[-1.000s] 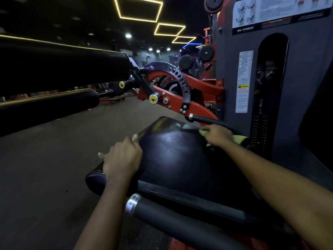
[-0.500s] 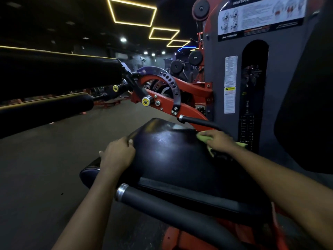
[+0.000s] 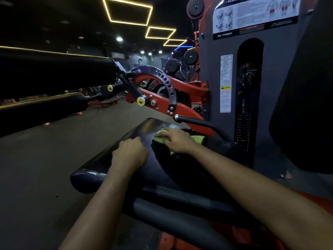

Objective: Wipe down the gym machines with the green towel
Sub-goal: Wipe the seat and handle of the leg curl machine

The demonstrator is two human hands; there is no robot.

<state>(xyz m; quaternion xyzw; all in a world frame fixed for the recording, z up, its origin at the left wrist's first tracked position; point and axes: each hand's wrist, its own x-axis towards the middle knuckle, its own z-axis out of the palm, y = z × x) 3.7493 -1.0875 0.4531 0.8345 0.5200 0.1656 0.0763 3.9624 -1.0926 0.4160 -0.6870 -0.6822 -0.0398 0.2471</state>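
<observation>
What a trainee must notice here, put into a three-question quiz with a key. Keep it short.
1. True or false: the right hand presses the bright green cloth towel.
2. The towel lies on: A the dark floor; B the black padded vinyl seat; C the black foam roller.
3. What colour is the metal arm carrying the perforated arc plate?
Key: 1 true; 2 B; 3 red.

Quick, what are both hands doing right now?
Left hand: fingers curled, resting on the seat, holding nothing.
Right hand: open, fingers flat, pressing the towel onto the seat.
</observation>
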